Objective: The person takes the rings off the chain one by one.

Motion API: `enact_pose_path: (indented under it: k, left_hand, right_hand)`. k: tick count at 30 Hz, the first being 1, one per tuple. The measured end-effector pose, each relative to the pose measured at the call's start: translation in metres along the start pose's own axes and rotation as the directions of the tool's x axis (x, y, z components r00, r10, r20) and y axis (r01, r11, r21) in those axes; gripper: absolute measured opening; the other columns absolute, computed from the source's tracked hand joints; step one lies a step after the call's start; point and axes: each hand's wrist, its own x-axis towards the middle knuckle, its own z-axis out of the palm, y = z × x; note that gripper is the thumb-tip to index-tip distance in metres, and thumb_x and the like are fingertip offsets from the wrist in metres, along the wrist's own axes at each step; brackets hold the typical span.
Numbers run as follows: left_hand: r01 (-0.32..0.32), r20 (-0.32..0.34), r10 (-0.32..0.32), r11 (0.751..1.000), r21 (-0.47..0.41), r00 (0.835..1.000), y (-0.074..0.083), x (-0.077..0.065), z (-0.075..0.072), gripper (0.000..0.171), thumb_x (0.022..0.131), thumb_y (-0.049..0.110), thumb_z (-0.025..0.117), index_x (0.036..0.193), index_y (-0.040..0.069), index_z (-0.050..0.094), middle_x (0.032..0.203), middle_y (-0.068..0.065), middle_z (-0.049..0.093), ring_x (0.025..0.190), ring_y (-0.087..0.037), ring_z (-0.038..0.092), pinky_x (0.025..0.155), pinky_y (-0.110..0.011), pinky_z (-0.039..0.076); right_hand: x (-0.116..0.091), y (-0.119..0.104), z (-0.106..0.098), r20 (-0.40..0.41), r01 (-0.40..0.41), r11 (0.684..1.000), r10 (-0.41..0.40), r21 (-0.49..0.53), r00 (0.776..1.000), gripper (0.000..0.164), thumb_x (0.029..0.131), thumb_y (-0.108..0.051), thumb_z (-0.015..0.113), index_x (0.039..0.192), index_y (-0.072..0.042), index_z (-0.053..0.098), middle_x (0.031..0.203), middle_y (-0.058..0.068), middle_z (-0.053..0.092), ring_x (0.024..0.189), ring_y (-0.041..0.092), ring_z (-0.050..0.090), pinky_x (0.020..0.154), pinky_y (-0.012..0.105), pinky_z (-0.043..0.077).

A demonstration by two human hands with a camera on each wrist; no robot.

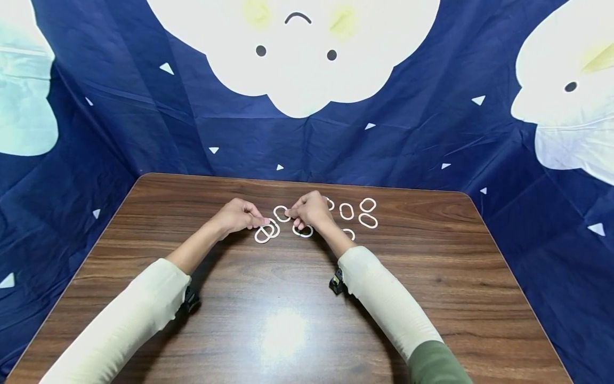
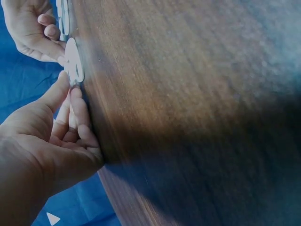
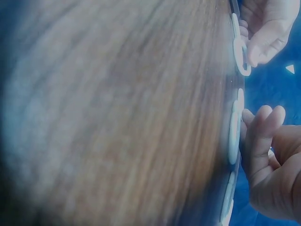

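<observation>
My left hand [image 1: 238, 215] pinches a white oval ring [image 1: 278, 231] between thumb and fingertips. Another white ring [image 1: 256, 237] overlaps it at the lower left. In the right wrist view the pinched ring [image 3: 237, 56] stands tilted off the tabletop. Between the hands is a third oval ring [image 1: 275, 212], its right end at the fingertips of my right hand [image 1: 314, 209], which appear to pinch it. That hand's other fingers are bent above one more ring [image 1: 303, 236], partly covered by them.
Several more white oval rings lie on the wooden table [image 1: 230, 298] to the right, among them an upright one [image 1: 340, 209] and a pair [image 1: 369, 227] close together. A blue curtain [image 1: 307, 149] with cloud shapes hangs behind the table's far edge.
</observation>
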Motion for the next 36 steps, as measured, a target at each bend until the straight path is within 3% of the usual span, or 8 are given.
enact_pose_path:
  k: [18,23,36]
  left_hand:
    - [-0.001,0.012,0.002,1.0,-0.008,1.0,0.003,-0.003,-0.005,0.029,0.096,0.025,0.092,0.107,0.0,0.082,0.084,0.002,0.069,0.086,-0.016,0.062,0.074,-0.028,0.048]
    - [0.003,0.023,-0.003,1.0,-0.01,1.0,0.004,-0.003,-0.006,0.029,0.095,0.024,0.092,0.107,0.0,0.082,0.088,0.002,0.071,0.088,-0.017,0.064,0.078,-0.029,0.05]
    - [0.036,0.063,-0.036,0.999,0.002,0.997,0.004,0.002,-0.01,0.025,0.096,0.024,0.091,0.108,0.004,0.083,0.097,0.002,0.074,0.093,-0.02,0.066,0.087,-0.032,0.051]
  right_hand:
    - [-0.016,-0.003,0.002,0.062,0.05,0.998,-0.048,-0.04,0.997,0.01,0.097,-0.011,0.09,0.093,-0.004,0.085,0.057,0.006,0.072,0.04,0.009,0.063,0.045,0.027,0.058]
    - [-0.021,-0.003,0.005,0.096,0.061,0.995,-0.053,-0.076,0.994,0.01,0.097,-0.013,0.09,0.091,-0.008,0.084,0.058,0.007,0.074,0.041,0.01,0.064,0.043,0.025,0.055]
    - [-0.032,-0.003,0.012,0.198,0.064,0.992,-0.042,-0.106,0.979,0.016,0.096,-0.014,0.091,0.084,-0.008,0.083,0.06,0.011,0.075,0.042,0.013,0.067,0.046,0.03,0.06]
